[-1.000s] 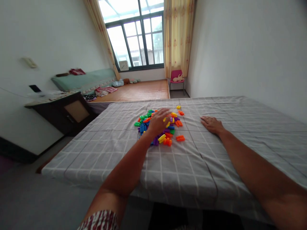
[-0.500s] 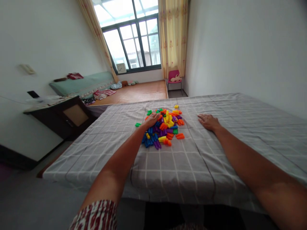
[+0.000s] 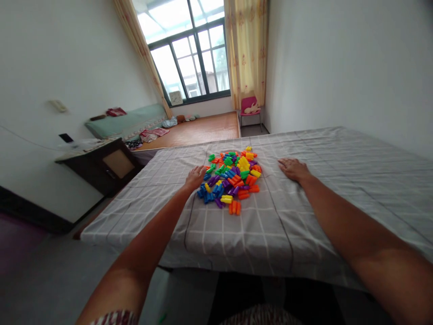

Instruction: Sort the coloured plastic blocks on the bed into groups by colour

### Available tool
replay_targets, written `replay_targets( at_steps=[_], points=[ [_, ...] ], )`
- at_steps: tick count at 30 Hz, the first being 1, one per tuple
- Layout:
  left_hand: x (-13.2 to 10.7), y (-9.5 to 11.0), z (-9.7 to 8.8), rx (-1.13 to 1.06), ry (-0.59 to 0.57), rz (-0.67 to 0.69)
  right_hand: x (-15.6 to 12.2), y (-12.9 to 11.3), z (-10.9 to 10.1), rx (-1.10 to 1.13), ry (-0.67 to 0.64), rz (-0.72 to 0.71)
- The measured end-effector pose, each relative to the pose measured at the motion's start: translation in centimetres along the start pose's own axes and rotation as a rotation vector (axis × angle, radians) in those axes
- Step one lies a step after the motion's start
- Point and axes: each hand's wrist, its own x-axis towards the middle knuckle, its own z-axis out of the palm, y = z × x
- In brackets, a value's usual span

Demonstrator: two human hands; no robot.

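Note:
A heap of small plastic building pieces (image 3: 233,178) in blue, purple, orange, yellow, green and red lies on a grey checked bedsheet (image 3: 257,225). My left hand (image 3: 195,176) rests flat on the sheet at the heap's left edge, fingers stretched out and touching the nearest pieces. My right hand (image 3: 292,169) lies palm down on the sheet to the right of the heap, fingers spread, a short gap from the pieces. Neither hand holds anything.
A dark wooden bedside cabinet (image 3: 103,166) stands left of the bed. Beyond are a wooden platform (image 3: 199,128) with bedding, a pink chair (image 3: 250,108), a large window (image 3: 189,58) with yellow curtains, and a white wall (image 3: 338,67) on the right.
My left hand has slid from on top of the heap to its left edge and now lies flat. The pieces have been pushed closer together. My right hand stayed put.

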Motion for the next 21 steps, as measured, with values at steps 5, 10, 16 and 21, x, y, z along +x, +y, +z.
replay_targets(
  at_steps=[5,10,16,21],
  points=[
    [-3.2,-6.2,1.7,0.049,0.048,-0.105,-0.2,0.5,-0.4,-0.003,-0.076,-0.007],
    [-2.9,-6.4,2.4,0.06,0.041,-0.031,-0.2,1.1,-0.5,0.03,-0.068,-0.026],
    [-1.6,1.5,4.0,-0.01,-0.04,-0.024,0.0,1.2,-0.3,0.03,-0.039,-0.037],
    [0.2,9.2,6.2,-0.051,-0.143,0.198,-0.2,1.2,-0.4,-0.003,-0.038,-0.038]
  ],
)
